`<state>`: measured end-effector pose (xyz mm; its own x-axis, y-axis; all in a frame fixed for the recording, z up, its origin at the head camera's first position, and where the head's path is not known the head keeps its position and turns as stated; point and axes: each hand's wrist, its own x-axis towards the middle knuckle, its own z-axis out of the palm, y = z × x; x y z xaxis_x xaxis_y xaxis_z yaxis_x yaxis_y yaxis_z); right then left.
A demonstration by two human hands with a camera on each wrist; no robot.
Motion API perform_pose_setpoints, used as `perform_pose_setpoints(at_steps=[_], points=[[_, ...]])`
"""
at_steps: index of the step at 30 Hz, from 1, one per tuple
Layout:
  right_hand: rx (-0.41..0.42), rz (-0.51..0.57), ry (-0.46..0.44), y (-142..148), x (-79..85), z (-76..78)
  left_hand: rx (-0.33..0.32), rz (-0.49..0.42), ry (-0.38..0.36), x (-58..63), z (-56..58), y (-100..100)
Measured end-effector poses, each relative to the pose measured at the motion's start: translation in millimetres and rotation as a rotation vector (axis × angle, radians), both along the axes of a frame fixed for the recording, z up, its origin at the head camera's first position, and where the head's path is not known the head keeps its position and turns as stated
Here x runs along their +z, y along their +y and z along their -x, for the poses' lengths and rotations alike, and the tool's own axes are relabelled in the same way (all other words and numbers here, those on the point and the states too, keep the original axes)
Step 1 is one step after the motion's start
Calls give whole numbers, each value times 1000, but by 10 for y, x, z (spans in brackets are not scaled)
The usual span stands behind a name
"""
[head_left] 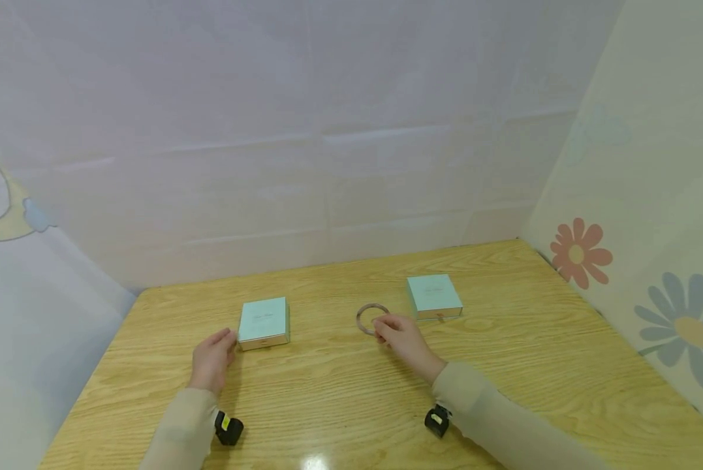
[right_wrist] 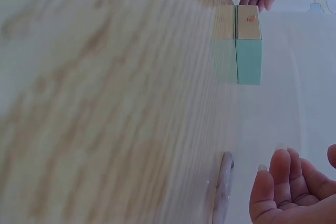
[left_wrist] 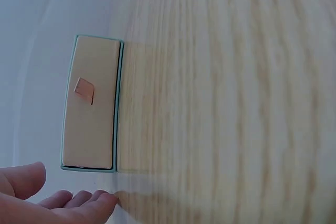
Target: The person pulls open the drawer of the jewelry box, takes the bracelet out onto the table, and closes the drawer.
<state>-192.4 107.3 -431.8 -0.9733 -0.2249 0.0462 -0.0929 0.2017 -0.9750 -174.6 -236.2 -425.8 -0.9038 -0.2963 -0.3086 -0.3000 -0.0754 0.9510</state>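
My left hand (head_left: 212, 359) is beside the left corner of a pale turquoise drawer box (head_left: 264, 321), its thumb and fingers apart and holding nothing. In the left wrist view the box's front (left_wrist: 92, 103) is pinkish, with a small copper-coloured pull tab (left_wrist: 84, 89); a narrow gap seems to separate it from the fingertips. A greyish-purple bangle (head_left: 359, 321) lies flat on the table near the middle. Over its right side hovers my right hand (head_left: 406, 343), fingers loosely bent. In the right wrist view those fingers (right_wrist: 282, 177) are apart from the bangle (right_wrist: 223, 187).
A second turquoise drawer box (head_left: 435, 293) stands beyond my right hand, its pull tab facing me. Everything rests on a wood-grain table (head_left: 328, 405). A pale cloth backdrop (head_left: 328, 163) rises at the table's back edge, and a flower-printed one (head_left: 651, 228) borders the right side.
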Motion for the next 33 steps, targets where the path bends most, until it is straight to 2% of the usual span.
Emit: perform_pose_setpoints(at_steps=[7, 16, 22, 27, 33], points=[[21, -15, -27, -81, -18, -16, -13, -3, 5, -11, 79, -27], [25, -27, -49, -228, -18, -36, 48, -46, 4, -67, 198, -24], [59, -11, -48, -334, -18, -52, 78, -54, 20, -112, 238, -2], [87, -6, -50, -449, -29, -44, 68, -51, 28, -119, 256, -7], [137, -12, -61, -620, -28, -44, 56, -12, 2, -113, 278, -4]])
